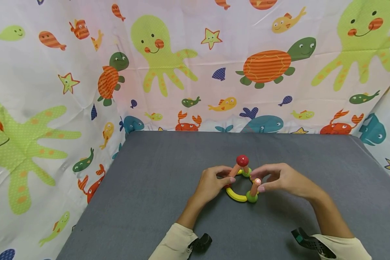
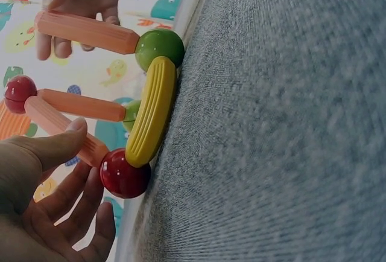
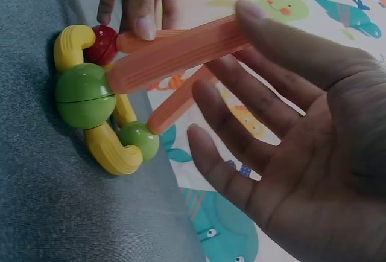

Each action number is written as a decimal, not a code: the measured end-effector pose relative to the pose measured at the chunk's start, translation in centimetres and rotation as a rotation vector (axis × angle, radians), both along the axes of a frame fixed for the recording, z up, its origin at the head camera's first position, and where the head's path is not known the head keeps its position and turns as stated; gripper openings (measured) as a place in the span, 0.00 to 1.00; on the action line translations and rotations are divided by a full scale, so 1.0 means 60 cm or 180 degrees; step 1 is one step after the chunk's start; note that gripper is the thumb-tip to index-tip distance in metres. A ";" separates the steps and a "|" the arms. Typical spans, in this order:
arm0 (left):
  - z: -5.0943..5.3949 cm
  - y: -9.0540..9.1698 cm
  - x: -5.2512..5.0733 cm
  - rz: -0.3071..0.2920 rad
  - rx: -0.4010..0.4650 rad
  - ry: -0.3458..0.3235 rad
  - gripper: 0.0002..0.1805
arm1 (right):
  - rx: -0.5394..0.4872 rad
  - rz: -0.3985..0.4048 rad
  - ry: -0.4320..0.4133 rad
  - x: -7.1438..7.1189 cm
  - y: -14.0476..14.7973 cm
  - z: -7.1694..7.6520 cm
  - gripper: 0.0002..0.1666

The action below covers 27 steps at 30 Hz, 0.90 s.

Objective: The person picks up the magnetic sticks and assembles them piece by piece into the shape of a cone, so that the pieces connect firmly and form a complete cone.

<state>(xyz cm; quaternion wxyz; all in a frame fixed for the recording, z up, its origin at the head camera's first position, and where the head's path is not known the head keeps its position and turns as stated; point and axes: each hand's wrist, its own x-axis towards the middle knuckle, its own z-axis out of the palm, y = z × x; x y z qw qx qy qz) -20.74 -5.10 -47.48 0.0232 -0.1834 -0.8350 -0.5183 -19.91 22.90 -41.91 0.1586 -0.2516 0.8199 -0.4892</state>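
Observation:
A magnetic stick-and-ball toy stands on the table, with curved yellow pieces (image 1: 236,196) joined in a ring by two green balls (image 3: 85,96) and a lower red ball (image 2: 125,173). Two orange rods rise from the ring to an upper red ball (image 1: 242,160). My left hand (image 1: 212,183) pinches one of these, the rod (image 2: 90,149) above the lower red ball. A third orange rod (image 3: 175,54) stands tilted on the near green ball, its top end bare. Around that end, my right hand (image 1: 281,180) holds the rod between thumb and fingers; its index fingertip is partly hidden.
Grey cloth (image 1: 149,202) covers the table beneath the toy. A sea-animal printed curtain (image 1: 188,83) hangs behind the table's far edge and along its sides. A dark wrist device (image 1: 201,242) sits on the left cuff, another (image 1: 308,241) on the right.

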 end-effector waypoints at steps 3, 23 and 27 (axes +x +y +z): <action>-0.001 0.000 0.000 0.0005 -0.0011 -0.0007 0.14 | 0.0041 0.0162 -0.0082 -0.004 -0.002 -0.009 0.19; 0.000 0.000 0.000 0.0024 -0.0065 -0.0080 0.16 | 0.0167 -0.0131 0.0103 -0.023 -0.001 -0.050 0.20; -0.001 0.003 0.001 -0.0002 -0.0078 -0.0094 0.17 | 0.0362 -0.0464 0.0286 -0.022 -0.001 -0.049 0.19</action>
